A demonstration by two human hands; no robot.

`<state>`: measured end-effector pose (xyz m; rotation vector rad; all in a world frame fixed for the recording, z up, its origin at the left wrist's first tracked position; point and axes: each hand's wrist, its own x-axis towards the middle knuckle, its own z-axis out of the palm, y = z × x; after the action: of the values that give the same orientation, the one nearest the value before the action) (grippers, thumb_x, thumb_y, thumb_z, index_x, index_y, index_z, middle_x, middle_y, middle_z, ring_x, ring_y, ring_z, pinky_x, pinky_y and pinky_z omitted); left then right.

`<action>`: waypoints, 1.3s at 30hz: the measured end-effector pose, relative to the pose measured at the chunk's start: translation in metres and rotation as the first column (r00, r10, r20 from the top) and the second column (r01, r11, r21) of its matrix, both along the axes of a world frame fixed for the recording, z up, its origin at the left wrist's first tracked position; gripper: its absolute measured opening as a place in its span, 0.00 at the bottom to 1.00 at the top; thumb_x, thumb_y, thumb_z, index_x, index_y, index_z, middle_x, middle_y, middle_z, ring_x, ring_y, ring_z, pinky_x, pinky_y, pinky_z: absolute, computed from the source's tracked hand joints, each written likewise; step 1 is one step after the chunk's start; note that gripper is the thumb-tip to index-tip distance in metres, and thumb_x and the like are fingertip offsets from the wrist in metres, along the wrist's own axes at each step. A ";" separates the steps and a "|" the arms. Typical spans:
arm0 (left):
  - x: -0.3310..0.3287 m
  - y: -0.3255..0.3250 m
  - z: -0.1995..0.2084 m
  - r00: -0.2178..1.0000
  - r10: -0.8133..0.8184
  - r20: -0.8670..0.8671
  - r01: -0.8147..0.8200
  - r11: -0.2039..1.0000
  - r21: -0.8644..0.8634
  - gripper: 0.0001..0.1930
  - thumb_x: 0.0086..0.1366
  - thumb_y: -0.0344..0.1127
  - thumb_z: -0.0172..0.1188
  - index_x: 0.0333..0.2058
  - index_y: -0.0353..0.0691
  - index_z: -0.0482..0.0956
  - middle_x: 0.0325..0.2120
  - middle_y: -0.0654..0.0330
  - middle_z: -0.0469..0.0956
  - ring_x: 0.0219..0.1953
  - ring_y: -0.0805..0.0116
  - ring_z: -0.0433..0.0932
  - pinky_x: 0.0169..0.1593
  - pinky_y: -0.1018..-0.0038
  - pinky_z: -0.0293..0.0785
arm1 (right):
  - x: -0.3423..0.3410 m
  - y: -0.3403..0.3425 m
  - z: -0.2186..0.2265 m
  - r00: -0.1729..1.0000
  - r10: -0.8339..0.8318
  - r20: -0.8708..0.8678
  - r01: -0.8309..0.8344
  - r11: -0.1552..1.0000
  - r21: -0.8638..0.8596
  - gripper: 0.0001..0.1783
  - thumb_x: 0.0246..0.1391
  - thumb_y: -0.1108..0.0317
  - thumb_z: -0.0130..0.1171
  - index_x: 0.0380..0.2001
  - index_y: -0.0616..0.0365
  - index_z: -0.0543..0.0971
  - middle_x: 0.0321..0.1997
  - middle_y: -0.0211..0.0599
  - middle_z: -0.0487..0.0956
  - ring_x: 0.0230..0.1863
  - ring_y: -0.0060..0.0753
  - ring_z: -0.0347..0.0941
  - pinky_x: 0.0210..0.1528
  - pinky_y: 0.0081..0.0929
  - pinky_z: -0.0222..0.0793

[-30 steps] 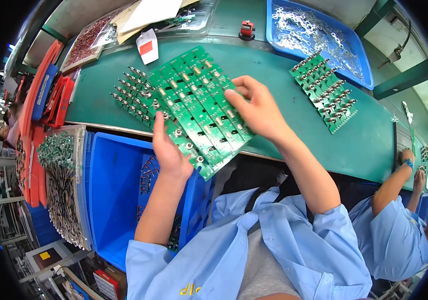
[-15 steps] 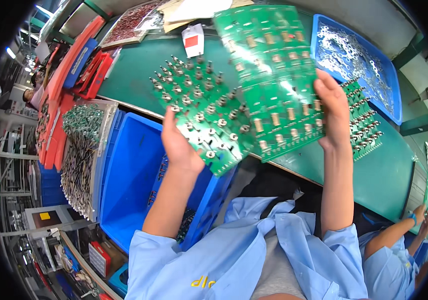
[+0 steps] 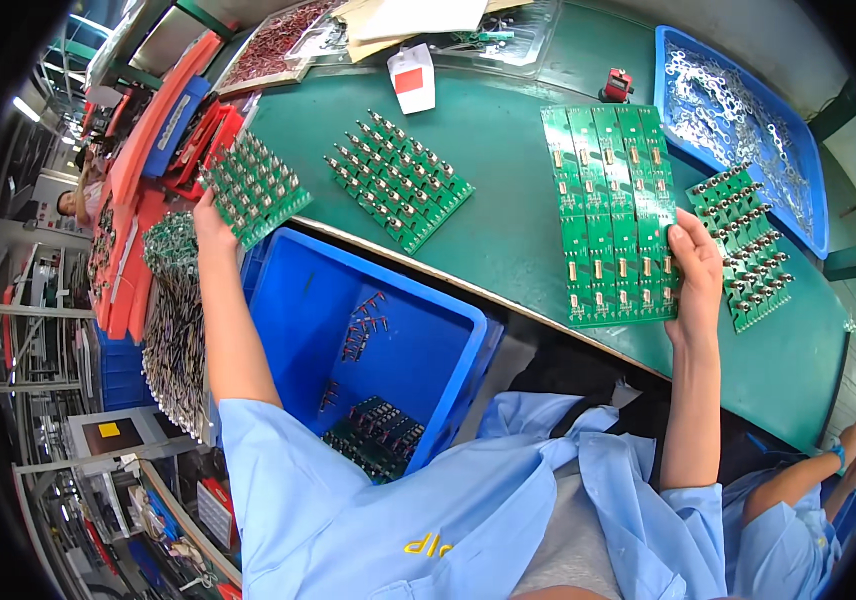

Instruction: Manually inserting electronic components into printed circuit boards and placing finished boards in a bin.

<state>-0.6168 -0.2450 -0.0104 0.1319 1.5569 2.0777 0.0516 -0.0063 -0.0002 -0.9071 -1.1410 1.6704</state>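
Observation:
My left hand point(image 3: 214, 226) is closed on the edge of a green circuit board panel point(image 3: 260, 190) studded with rows of upright metal connectors. It is held out at the left, above the table's edge and the parts bins. My right hand point(image 3: 698, 268) grips the right edge of a larger, flatter green circuit board panel point(image 3: 588, 205) with small gold-coloured parts; I cannot tell if it touches the table. Between the two hands, another connector-studded panel point(image 3: 403, 182) lies on the green table point(image 3: 508, 250). One more studded panel point(image 3: 740, 250) lies right of my right hand.
A blue bin point(image 3: 288, 300) with boards inside stands below the table's front edge. Bundled stems or leads point(image 3: 170, 340) fill a container at the left. A blue tray point(image 3: 818, 210) of metal parts sits at the far right. A co-worker's arm point(image 3: 798, 485) shows lower right.
My left hand has swung left with its studded panel, away from the panel lying on the table. My right hand has shifted right and lower with the flat panel. The boards no longer overlap.

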 end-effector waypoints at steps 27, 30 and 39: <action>0.086 0.095 0.012 0.764 -0.244 -0.597 -0.067 0.890 -0.450 0.20 0.75 0.41 0.49 0.54 0.34 0.81 0.48 0.54 0.86 0.46 0.63 0.85 0.47 0.70 0.81 | 0.010 -0.007 0.034 0.971 0.059 0.232 -0.108 0.973 0.205 0.15 0.65 0.72 0.60 0.52 0.65 0.80 0.40 0.34 0.84 0.36 0.22 0.75 0.37 0.24 0.71; 0.229 0.127 0.028 0.496 -0.378 -0.781 0.047 0.911 -0.411 0.21 0.74 0.42 0.55 0.57 0.32 0.80 0.51 0.51 0.84 0.54 0.63 0.82 0.56 0.67 0.78 | 0.020 -0.011 0.044 0.941 -0.050 0.334 -0.116 0.880 0.461 0.14 0.64 0.73 0.60 0.51 0.64 0.80 0.39 0.35 0.84 0.35 0.25 0.75 0.36 0.26 0.71; 0.495 0.150 0.039 0.813 -0.582 -0.030 0.582 0.813 -0.013 0.49 0.72 0.72 0.49 0.69 0.27 0.63 0.62 0.36 0.70 0.66 0.43 0.71 0.70 0.40 0.66 | 0.051 -0.020 0.060 0.809 -0.393 0.437 -0.318 0.332 0.888 0.12 0.61 0.74 0.60 0.48 0.60 0.80 0.36 0.36 0.81 0.31 0.39 0.75 0.34 0.32 0.71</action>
<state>-0.1217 -0.0954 0.0281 0.5736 1.3167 1.5846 0.1025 -0.0264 0.0599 -0.5961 -2.1664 0.3007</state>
